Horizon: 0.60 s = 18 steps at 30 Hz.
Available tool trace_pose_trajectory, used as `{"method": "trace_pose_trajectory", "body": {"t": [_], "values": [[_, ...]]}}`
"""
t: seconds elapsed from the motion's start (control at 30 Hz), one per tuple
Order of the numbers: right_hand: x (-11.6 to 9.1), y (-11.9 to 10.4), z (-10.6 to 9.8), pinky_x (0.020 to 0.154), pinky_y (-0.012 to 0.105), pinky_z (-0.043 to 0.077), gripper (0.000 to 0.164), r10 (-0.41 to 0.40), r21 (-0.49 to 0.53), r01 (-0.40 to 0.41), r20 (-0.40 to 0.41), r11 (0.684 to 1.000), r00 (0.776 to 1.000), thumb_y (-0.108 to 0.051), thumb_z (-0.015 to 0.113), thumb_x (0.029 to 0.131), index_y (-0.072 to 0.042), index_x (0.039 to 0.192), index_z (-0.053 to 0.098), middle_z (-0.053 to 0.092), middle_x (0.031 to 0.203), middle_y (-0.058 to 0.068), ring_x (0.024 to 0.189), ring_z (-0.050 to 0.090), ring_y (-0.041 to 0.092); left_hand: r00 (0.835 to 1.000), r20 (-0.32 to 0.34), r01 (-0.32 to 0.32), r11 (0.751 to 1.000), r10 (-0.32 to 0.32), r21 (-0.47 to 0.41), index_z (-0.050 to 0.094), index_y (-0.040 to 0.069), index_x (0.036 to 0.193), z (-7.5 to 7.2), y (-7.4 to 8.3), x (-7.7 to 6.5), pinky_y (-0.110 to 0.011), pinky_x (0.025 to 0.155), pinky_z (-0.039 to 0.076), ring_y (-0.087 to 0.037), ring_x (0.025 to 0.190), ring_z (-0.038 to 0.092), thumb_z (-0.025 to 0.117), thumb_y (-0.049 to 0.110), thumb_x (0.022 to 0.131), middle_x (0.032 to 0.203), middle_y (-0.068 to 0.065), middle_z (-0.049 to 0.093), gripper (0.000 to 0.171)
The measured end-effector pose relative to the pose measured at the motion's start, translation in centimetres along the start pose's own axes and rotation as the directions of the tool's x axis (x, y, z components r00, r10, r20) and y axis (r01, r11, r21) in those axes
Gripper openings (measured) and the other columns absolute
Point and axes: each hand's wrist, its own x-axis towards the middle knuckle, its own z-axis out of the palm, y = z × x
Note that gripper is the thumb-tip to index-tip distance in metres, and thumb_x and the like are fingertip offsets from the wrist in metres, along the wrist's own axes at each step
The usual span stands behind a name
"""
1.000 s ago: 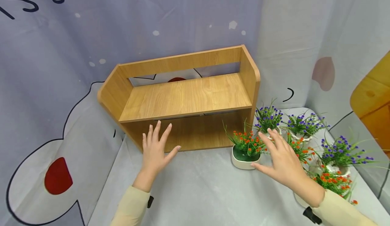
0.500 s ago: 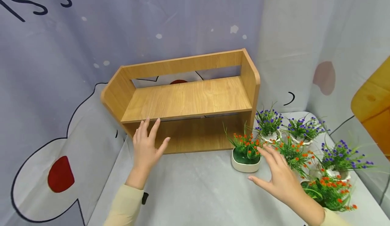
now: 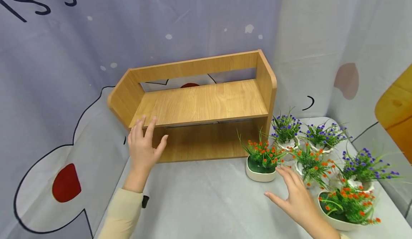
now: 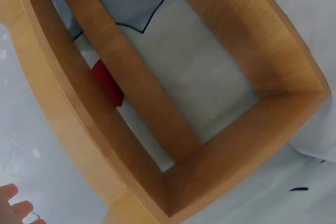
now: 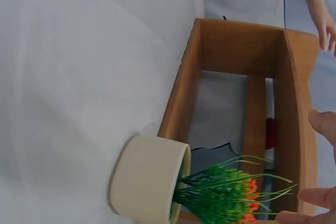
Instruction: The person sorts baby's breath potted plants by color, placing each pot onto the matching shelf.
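Note:
A two-tier wooden shelf [image 3: 199,101] stands against the curtain in the head view. My left hand [image 3: 141,149] hovers at its front left corner, fingers spread and holding nothing. A low cream pot with orange flowers [image 3: 262,162] sits at the shelf's front right corner; in the right wrist view its cream side [image 5: 147,179] shows from close up. Just to the right and in front of that pot is my right hand [image 3: 296,199], thumb apart from the fingers, with nothing in it. The left wrist view looks into the shelf's lower compartment, which has a back rail [image 4: 131,72].
On the right of the white table [image 3: 206,203] several more potted plants crowd together: purple-flowered ones [image 3: 285,130] toward the back, another orange-flowered plant [image 3: 312,164] among them, and an orange-flowered one [image 3: 347,205] in a low cream pot at the front. Curtains [image 3: 199,20] hang behind the shelf.
My left hand has moved left along the shelf front. The right hand has come down and toward the front, away from the orange flowers. Shelf and plants stand where they were.

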Motion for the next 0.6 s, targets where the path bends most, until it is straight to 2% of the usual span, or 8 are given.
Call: {"method": "trace_pose_trajectory", "body": {"t": [0.13, 0.4, 0.5, 0.6], "values": [[-0.4, 0.5, 0.7, 0.086, 0.065, 0.041, 0.072, 0.058, 0.017, -0.058, 0.007, 0.998, 0.998, -0.025, 0.086, 0.065, 0.001, 0.124, 0.053, 0.05, 0.126, 0.022, 0.114, 0.046, 0.043, 1.0, -0.016, -0.001, 1.0, 0.001, 0.027, 0.05, 0.011, 0.134, -0.3, -0.8, 0.4, -0.068, 0.093, 0.036, -0.047, 0.126, 0.04, 0.053, 0.043, 0.09, 0.135, -0.025, 0.044, 0.054], [-1.1, 1.8, 2.5, 0.08, 0.061, 0.047, 0.062, 0.168, 0.022, -0.169, 0.018, 0.985, 0.986, -0.02, 0.084, 0.069, 0.003, 0.118, 0.056, 0.055, 0.118, 0.023, 0.104, 0.054, 0.042, 0.998, -0.067, 0.01, 0.999, -0.006, 0.052, 0.05, 0.009, 0.133, -0.6, -2.1, 1.6, -0.066, 0.091, 0.038, -0.048, 0.124, 0.041, 0.066, 0.027, 0.08, 0.134, -0.026, 0.044, 0.058], [-1.0, 2.2, 3.0, 0.083, 0.062, 0.046, 0.063, 0.243, 0.014, -0.244, 0.072, 0.97, 0.967, -0.024, 0.081, 0.074, 0.005, 0.122, 0.053, 0.053, 0.121, 0.026, 0.106, 0.054, 0.045, 0.996, -0.084, 0.016, 0.998, -0.011, 0.056, 0.049, 0.009, 0.133, -0.7, -2.6, 2.1, -0.067, 0.091, 0.038, -0.049, 0.124, 0.041, 0.066, 0.024, 0.081, 0.135, -0.026, 0.043, 0.056], [-0.8, 2.9, 3.4, 0.087, 0.064, 0.044, 0.069, 0.322, -0.01, -0.324, 0.141, 0.946, 0.936, -0.031, 0.077, 0.078, 0.008, 0.128, 0.048, 0.049, 0.126, 0.03, 0.111, 0.05, 0.048, 0.993, -0.116, 0.026, 0.998, -0.02, 0.053, 0.049, 0.009, 0.132, -0.9, -3.3, 2.7, -0.067, 0.092, 0.038, -0.049, 0.124, 0.04, 0.064, 0.023, 0.082, 0.136, -0.025, 0.041, 0.054]]}}
